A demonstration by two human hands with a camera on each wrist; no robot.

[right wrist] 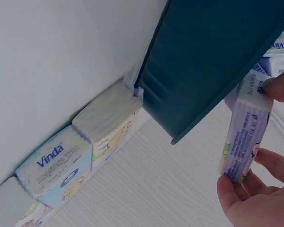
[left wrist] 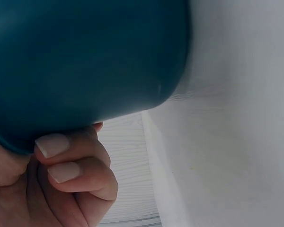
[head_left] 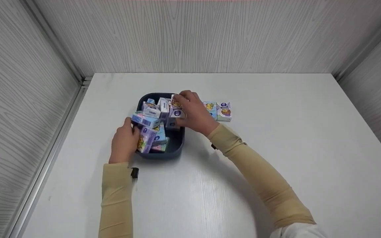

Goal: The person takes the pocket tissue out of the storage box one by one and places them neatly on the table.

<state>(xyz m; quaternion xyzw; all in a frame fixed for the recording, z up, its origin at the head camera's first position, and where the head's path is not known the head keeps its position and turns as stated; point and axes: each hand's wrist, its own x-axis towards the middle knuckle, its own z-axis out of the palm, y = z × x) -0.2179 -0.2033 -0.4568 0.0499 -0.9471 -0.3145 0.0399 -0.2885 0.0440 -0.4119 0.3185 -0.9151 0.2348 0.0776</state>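
Tissue packs (head_left: 159, 134) lie heaped at mixed angles in a dark blue bin (head_left: 157, 156), left of centre in the head view. At the bin's right side, the right hand (head_left: 195, 112) pinches a purple-and-white pack (right wrist: 246, 130) by its two ends between thumb and fingers, seen at the right edge of the right wrist view. The left hand (head_left: 124, 140) grips the bin's left rim, its fingers curled against the outer wall at lower left of the left wrist view. Right of the bin, a row of packs (head_left: 224, 110) sits on the white table (head_left: 276, 148); three show at left in the right wrist view.
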